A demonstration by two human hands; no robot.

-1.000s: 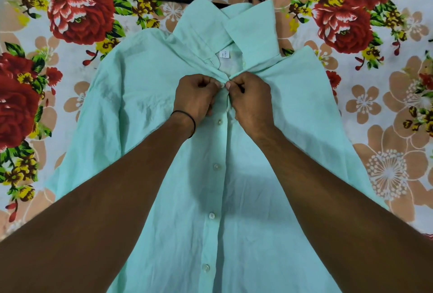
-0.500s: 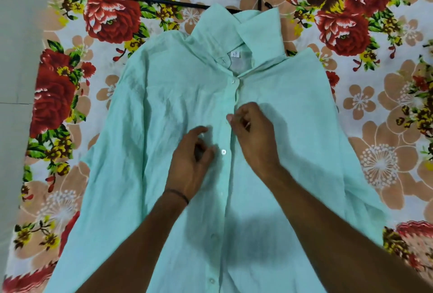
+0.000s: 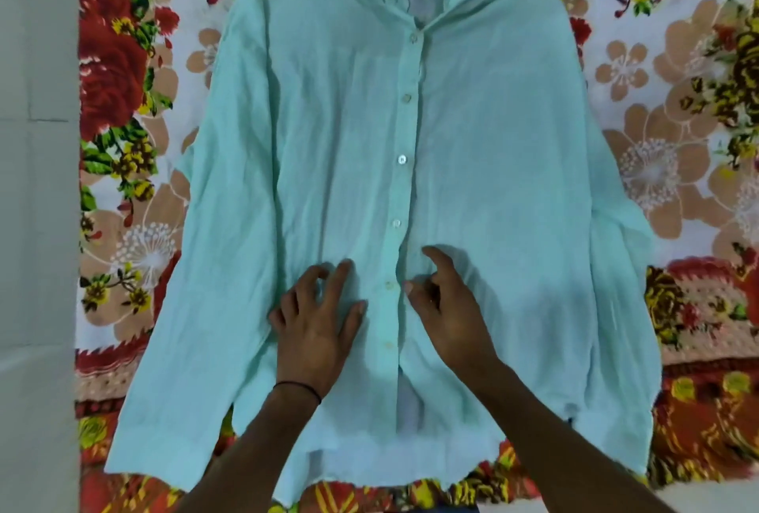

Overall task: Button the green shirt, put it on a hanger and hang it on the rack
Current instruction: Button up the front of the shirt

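Green shirt (image 3: 328, 143) lies flat on the floral bed sheet (image 3: 657, 143), collar at 12 o'clock, hem at 6; the button placket (image 3: 400, 192) runs along that long axis. Left hand (image 3: 318, 321) is spread wide, pressing cloth at 9 o'clock of the lower button (image 3: 389, 286). Right hand (image 3: 445, 307) is loosely curled, holding nothing, at 3 o'clock and slightly nearer. Bottom placket looks unfastened. Hanger not in view.

Both hands flank the shirt (image 3: 308, 143) placket (upper buttons (image 3: 406, 98) unobstructed)
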